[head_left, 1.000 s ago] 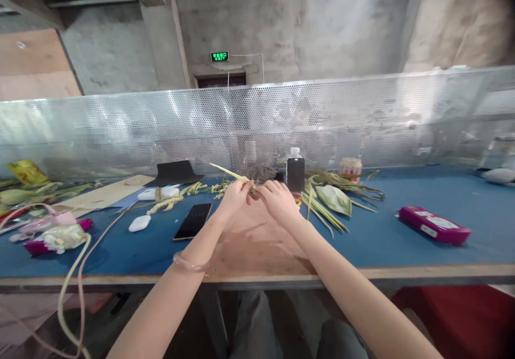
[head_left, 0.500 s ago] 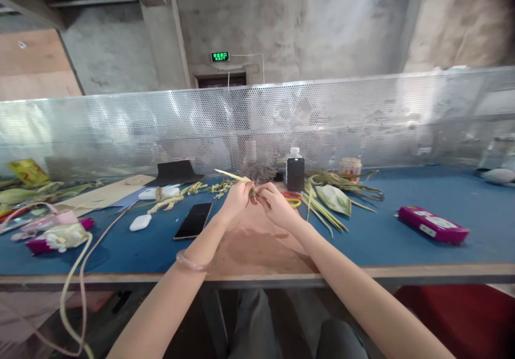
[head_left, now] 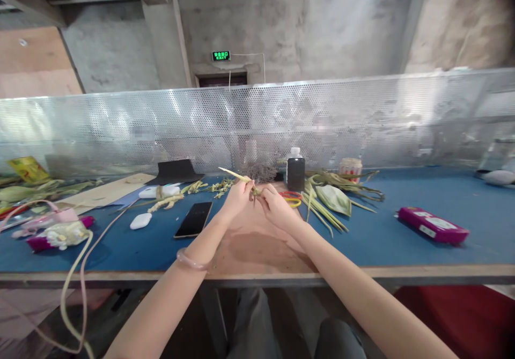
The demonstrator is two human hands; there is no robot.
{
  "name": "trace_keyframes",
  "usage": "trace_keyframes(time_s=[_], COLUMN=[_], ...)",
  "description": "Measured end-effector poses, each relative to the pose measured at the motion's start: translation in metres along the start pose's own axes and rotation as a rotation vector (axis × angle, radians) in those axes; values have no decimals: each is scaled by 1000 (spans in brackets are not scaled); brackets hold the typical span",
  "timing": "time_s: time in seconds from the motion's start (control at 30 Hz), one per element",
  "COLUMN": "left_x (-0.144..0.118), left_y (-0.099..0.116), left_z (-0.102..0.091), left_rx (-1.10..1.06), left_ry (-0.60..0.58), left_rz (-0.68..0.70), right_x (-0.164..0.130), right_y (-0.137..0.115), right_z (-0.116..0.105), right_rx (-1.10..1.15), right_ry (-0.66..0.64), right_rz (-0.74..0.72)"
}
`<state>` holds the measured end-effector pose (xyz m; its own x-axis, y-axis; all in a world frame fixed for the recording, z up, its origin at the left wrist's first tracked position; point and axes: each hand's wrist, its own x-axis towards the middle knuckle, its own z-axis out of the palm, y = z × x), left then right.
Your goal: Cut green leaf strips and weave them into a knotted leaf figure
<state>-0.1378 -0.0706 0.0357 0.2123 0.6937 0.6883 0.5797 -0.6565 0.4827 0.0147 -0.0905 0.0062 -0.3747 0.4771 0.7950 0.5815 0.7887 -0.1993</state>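
Observation:
My left hand [head_left: 237,198] is closed on a pale green leaf strip [head_left: 233,173], whose pointed end sticks out up and to the left. My right hand [head_left: 277,204] pinches a small greenish bunch [head_left: 256,191] at the other end of the strip, close against the left fingertips. Fingers hide much of this bunch, so its exact form is unclear. Both hands are held above a brown board [head_left: 257,251] at the front of the blue table. Right of my right hand lie red and yellow rings [head_left: 293,200] and several green stalks [head_left: 324,217].
A dark bottle with a white cap [head_left: 295,171] stands behind the hands, beside a tangle of grey wire [head_left: 260,172]. On the left are a phone [head_left: 193,219], a white case [head_left: 140,220] and cables [head_left: 82,273]. A magenta packet [head_left: 432,225] lies right. Perforated metal panels [head_left: 193,128] close the back.
The leaf strip's tip has shifted slightly right, and the greenish bunch is turned a little between my fingers. Both hands keep their hold in almost the same place.

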Motion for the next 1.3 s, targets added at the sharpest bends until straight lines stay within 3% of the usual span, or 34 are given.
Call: trace_keyframes(time_s=[0.4,0.8,1.3], left_x=[-2,0,6], left_y=[-1,7,-1], left_z=[4,-10,-11], left_rx=[78,51,3], left_ry=[78,-24,-85], left_rz=[28,91,-17], right_x=[-5,-4,-5], right_y=[-9,-9,-8], right_z=[-6,-12,-14], right_rx=[-264,-358,-440], right_ry=[-43,-114,-157], right_rz=[65,17,-28])
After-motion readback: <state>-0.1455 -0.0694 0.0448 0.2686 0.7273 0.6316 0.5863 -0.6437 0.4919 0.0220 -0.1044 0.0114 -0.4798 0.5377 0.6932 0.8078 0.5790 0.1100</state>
